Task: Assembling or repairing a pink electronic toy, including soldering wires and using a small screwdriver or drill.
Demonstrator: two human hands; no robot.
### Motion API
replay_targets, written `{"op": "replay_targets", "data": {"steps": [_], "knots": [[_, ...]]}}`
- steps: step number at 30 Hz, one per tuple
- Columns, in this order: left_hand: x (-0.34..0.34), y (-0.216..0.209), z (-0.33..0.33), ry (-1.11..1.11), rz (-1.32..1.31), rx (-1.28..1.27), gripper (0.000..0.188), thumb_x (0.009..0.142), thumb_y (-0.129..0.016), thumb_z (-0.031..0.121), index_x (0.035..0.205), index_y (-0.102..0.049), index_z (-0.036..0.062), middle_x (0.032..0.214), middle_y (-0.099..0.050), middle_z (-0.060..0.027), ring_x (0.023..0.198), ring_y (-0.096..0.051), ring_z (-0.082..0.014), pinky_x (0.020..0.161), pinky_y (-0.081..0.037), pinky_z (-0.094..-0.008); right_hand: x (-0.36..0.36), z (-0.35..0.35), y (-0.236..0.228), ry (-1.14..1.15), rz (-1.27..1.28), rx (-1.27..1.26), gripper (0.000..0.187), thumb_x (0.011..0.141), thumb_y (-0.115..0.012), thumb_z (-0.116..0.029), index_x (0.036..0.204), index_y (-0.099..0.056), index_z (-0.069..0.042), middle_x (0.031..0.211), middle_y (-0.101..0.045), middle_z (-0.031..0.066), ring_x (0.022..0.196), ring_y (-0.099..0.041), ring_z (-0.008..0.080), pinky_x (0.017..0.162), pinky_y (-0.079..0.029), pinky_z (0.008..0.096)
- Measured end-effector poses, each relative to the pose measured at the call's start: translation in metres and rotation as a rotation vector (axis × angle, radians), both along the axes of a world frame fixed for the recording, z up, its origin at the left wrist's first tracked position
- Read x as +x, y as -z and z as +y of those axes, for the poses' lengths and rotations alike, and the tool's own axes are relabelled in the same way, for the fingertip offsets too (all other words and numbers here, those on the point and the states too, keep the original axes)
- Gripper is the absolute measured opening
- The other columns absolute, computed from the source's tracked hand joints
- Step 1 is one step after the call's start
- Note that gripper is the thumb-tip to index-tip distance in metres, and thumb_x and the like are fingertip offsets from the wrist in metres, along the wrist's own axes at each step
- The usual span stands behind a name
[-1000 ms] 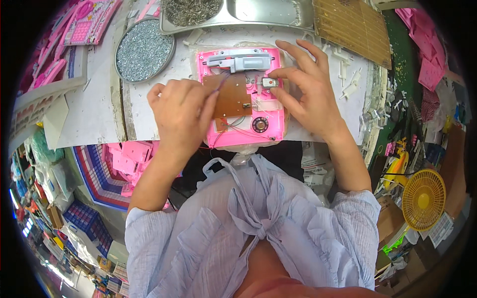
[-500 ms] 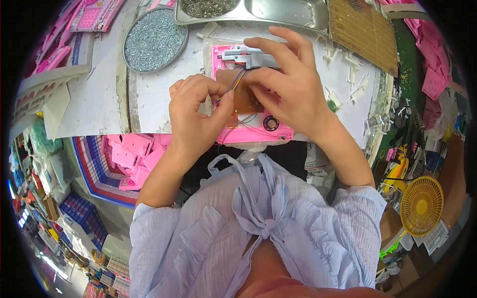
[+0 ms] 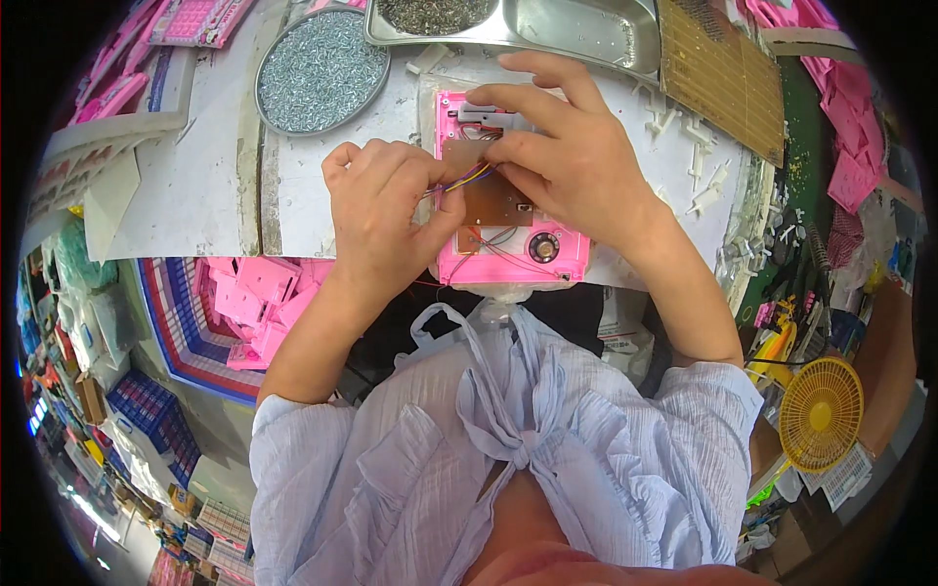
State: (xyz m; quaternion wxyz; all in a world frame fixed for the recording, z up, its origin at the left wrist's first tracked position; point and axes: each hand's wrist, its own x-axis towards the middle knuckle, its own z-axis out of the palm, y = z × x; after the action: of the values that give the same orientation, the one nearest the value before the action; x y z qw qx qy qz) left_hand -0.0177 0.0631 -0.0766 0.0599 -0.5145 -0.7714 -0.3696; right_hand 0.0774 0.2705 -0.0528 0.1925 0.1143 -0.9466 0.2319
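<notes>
A pink plastic casing (image 3: 508, 269) lies on the worktable in front of me, its inner side up. Inside it are a brown circuit board (image 3: 493, 205), a grey plastic mechanism (image 3: 481, 118) at the far end and a round black speaker (image 3: 543, 247) at the near end. My left hand (image 3: 389, 210) pinches a bundle of thin coloured wires (image 3: 472, 177) at the board's left side. Over the board's far right part, my right hand (image 3: 576, 161) has thumb and index finger closed at the other end of these wires; its other fingers are raised.
Beyond the casing stand a round tray of small screws (image 3: 320, 73) and a metal tray (image 3: 576, 24) with small parts. White plastic pieces (image 3: 699, 161) and a brown perforated board (image 3: 723, 73) lie to the right. A basket of pink parts (image 3: 186, 332) sits below left; a yellow fan (image 3: 821, 415) is at right.
The wire bundle has swung from steep to nearly level between my hands. The casing and table appear slightly farther right in the view. Both hands keep their pinch.
</notes>
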Motion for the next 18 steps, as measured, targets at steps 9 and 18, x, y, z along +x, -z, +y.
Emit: {"op": "replay_targets", "data": {"steps": [9, 18], "knots": [[0.016, -0.027, 0.008, -0.099, -0.069, 0.165, 0.026, 0.077, -0.076, 0.002, 0.102, -0.07, 0.0063, 0.098, -0.066, -0.011, 0.086, -0.063, -0.0242, 0.079, -0.047, -0.04, 0.035, 0.0, -0.007, 0.177, 0.056, 0.015, 0.021, 0.066, -0.081, -0.012, 0.086, -0.076, -0.014, 0.115, -0.068, 0.0031, 0.115, -0.055, 0.0327, 0.088, -0.053, 0.0417], [0.025, -0.016, 0.053, 0.163, -0.513, 0.11, 0.023, 0.087, -0.071, -0.001, 0.11, -0.071, 0.002, 0.095, -0.071, -0.0098, 0.068, -0.068, -0.0167, 0.06, -0.055, -0.0284, 0.049, 0.003, 0.012, 0.293, 0.147, -0.449, 0.016, 0.073, -0.079, -0.004, 0.087, -0.076, -0.01, 0.081, -0.07, 0.0012, 0.083, -0.057, 0.0242, 0.075, -0.047, 0.0348]]}}
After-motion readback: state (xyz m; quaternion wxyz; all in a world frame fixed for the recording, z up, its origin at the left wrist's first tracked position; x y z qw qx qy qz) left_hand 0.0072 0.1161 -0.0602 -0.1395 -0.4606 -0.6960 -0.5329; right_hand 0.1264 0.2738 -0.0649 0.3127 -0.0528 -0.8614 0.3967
